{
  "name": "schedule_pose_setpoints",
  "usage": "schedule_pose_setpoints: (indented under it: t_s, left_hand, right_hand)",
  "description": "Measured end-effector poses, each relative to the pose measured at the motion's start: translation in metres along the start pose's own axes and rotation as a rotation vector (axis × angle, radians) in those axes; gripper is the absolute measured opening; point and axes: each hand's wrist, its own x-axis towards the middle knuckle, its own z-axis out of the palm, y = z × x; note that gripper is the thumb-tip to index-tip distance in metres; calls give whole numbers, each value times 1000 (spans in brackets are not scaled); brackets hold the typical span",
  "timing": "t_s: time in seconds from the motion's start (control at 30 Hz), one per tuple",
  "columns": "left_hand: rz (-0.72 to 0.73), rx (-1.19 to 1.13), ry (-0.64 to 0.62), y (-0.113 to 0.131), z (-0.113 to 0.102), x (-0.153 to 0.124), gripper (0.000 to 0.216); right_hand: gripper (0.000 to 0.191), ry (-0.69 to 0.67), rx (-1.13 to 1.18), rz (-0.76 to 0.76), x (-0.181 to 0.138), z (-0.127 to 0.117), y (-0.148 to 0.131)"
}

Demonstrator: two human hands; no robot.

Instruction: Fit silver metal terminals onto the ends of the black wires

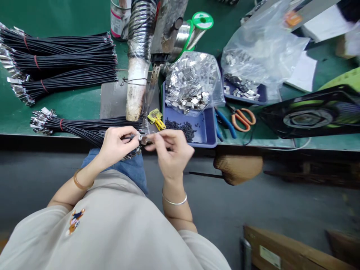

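Note:
At the table's front edge, my left hand is closed, pinching the end of a black cable. A small shiny metal connector sits at that end, between my two hands. My right hand is closed with thumb and fingertips on the connector's right side; a slight blur hides the exact grip. Just behind lies a bundle of black cables tied with a red band, its left ends carrying metal connectors. A soldering iron points down above my hands, beside a white-ended duct pipe.
A blue tray holds small black pieces and a bag of metal shells. Nearby are a yellow clip, blue-handled pliers, orange scissors, a black fan, solder spools and tied cable bundles.

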Motion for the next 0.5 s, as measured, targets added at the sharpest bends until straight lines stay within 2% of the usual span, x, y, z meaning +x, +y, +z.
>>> schedule_pose_setpoints:
  t_s: [0.1, 0.17, 0.23, 0.3, 0.37, 0.43, 0.5]
  left_hand:
    - [76, 116, -193, -1, -11, -8, 16]
    - [145, 180, -290, -4, -18, -13, 16]
    - [200, 154, -289, -8, -24, -15, 13]
    - [266, 93, -179, -13, -30, -15, 10]
    - [373, 124, -30, -17, -36, -12, 8]
    - [474, 293, 75, -23, -43, -7, 8]
    - [511, 523, 97, -29, -51, 0, 10]
  right_hand:
    - [4, 318, -137, -302, -1, -19, -1]
    - [6, 469, -223, -422, 2, -32, -7]
    - [10, 401, -302, -355, 8, -45, -13]
    - [12, 162, -408, -188, 18, -55, -12]
    - [7, -35, -547, -29, 32, -63, 2]
    - [5, -65, -708, 32, 48, -67, 27]
    - [8, -65, -803, 41, 64, -68, 55]
